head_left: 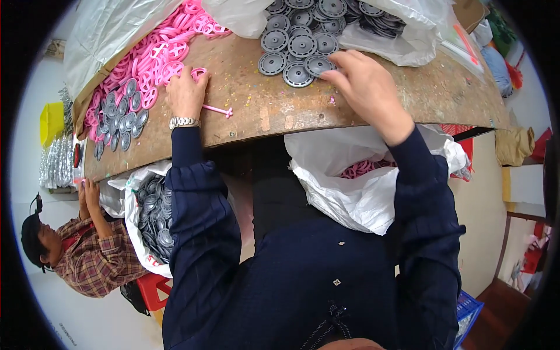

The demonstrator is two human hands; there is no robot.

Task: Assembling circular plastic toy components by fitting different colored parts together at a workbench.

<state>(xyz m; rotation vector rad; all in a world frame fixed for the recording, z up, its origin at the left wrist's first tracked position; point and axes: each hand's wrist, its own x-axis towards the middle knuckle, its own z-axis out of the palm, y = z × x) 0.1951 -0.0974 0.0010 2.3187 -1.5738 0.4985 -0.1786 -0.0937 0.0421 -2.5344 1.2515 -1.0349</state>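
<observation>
At nine o'clock a yellow bin (51, 121) sits beside stacked silvery parts (56, 160). At seven o'clock a co-worker in a plaid shirt (93, 256) sits above a red stool (153, 290). A blue crate (469, 312) shows at five o'clock.

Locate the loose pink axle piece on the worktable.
In the head view the pink axle piece lies on the brown worktable, just right of the left hand and well left of the right hand at the grey wheels.
</observation>
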